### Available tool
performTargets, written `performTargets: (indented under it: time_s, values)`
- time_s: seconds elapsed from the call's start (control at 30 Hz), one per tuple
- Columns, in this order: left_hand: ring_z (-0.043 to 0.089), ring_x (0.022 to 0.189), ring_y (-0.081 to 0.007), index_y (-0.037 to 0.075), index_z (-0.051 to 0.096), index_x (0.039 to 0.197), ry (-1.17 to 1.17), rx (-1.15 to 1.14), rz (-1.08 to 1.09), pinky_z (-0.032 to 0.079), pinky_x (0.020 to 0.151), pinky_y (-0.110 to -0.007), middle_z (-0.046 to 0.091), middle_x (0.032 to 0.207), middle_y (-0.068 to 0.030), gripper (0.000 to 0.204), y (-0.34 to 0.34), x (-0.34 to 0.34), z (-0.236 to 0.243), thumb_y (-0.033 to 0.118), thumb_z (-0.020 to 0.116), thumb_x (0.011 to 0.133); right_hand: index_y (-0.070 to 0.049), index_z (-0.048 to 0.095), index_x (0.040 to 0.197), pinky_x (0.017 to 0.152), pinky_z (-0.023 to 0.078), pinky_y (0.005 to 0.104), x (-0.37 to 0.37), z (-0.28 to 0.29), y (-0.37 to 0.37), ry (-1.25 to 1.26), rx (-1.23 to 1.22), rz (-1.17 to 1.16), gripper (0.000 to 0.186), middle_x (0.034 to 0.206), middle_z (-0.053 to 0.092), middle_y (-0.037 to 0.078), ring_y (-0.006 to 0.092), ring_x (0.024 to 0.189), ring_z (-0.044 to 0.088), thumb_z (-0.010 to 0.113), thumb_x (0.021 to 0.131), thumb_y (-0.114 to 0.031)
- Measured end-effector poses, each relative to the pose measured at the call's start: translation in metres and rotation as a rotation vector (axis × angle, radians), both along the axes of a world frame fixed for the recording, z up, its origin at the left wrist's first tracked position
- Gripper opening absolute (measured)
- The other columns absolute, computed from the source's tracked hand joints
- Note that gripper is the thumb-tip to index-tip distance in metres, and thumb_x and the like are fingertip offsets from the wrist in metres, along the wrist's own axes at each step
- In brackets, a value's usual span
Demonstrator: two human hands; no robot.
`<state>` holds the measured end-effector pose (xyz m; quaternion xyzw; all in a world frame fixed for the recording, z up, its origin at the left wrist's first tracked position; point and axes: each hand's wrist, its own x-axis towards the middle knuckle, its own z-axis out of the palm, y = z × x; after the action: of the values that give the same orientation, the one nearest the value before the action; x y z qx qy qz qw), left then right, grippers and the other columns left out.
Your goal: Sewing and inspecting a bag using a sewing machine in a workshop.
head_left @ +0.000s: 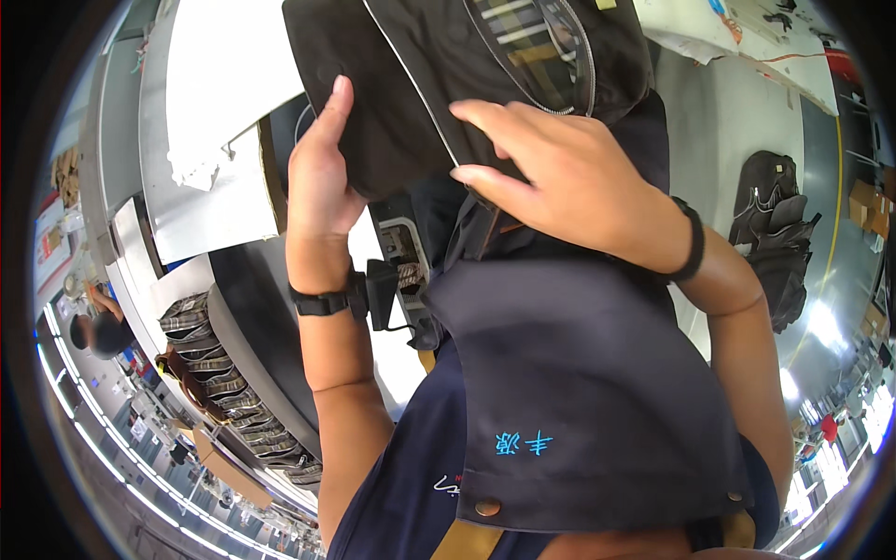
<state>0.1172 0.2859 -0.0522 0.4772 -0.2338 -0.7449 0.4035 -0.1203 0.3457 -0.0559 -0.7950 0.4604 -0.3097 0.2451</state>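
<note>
So your black bag [397,121] is right in front of you, just past the apron [597,364], with the white tabletop [219,89] on the left; can't tell how much of the bag is actually supported. Your left hand [322,177] looks to be gripping its left edge, thumb on the face, other fingers hidden behind, so no idea how firm that is. Your right hand [569,177] is loose, thumb and index spread near the pale zipper line [413,75], not visibly pinching anything. My worry: with mostly one hand on it, floppy fabric could sag or twist if that left grip slips. The open pocket's plaid lining [532,47] sits right by its zipper teeth, so loose cloth could snag there. Also watch that boxy wrist unit [381,294] and its cable [403,327], they could catch on a strap or the apron imo.
</note>
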Motion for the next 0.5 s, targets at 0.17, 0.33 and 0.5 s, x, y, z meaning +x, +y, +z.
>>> performTargets:
  time_s: [0.17,0.33,0.5]
  values:
    - [0.069,0.115,-0.0251,-0.006,0.053,0.14,-0.055,-0.114,-0.051,0.056,0.099,-0.036,0.066,0.132,-0.0171,0.052,0.014,-0.013,0.021,0.037,0.049,0.11,0.0,0.048,0.145,0.063,0.055,0.0397,0.019,0.012,-0.014,0.177,0.004,-0.113,0.071,0.094,0.059,0.014,0.0308,0.073,0.067,0.076,0.09,-0.035]
    - [0.063,0.123,-0.0236,-0.005,0.045,0.147,-0.014,-0.165,-0.142,0.052,0.105,-0.036,0.06,0.139,-0.0163,0.055,0.022,-0.021,0.039,0.037,0.044,0.112,0.002,0.05,0.142,0.065,0.055,0.0421,0.009,0.021,-0.016,0.141,0.029,-0.154,0.063,0.093,0.061,0.017,0.0341,0.074,0.067,0.074,0.09,-0.026]
    - [0.06,0.127,-0.0235,-0.006,0.044,0.147,-0.102,-0.271,-0.137,0.049,0.106,-0.036,0.058,0.142,-0.0165,0.053,0.038,-0.037,0.041,0.033,0.046,0.111,0.004,0.057,0.133,0.068,0.056,0.0424,-0.002,0.025,-0.015,0.056,-0.014,-0.235,0.055,0.092,0.068,0.019,0.0356,0.075,0.069,0.068,0.081,-0.006]
